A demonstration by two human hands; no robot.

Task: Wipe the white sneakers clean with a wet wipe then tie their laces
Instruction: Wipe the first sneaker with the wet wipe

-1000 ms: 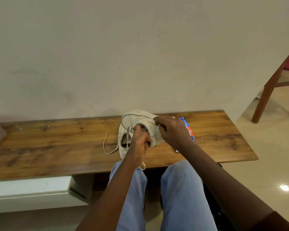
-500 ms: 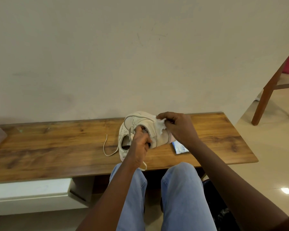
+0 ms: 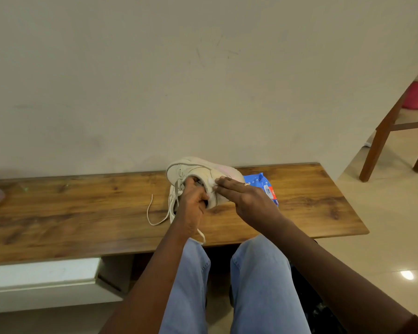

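Your wooden bench [image 3: 82, 213] spans the middle of the frame under a plain wall, and your knees in blue jeans [image 3: 258, 285] fill the bottom centre. Both forearms reach up from the lower edge and meet at the bench's centre. There your left hand [image 3: 191, 206] is curled shut around the collar of the white sneaker [image 3: 198, 172], fingers tucked into its opening, holding it tipped on its side above the bench. Your right hand [image 3: 246, 198] lies flat and nearly straight-fingered against the sneaker's side, its fingertips pressing a small white wet wipe [image 3: 212, 183] onto the leather. A blue wipe packet [image 3: 266, 186] lies on the bench just right of the sneaker, partly behind your right hand. A loose lace [image 3: 152, 213] loops onto the wood at centre left.
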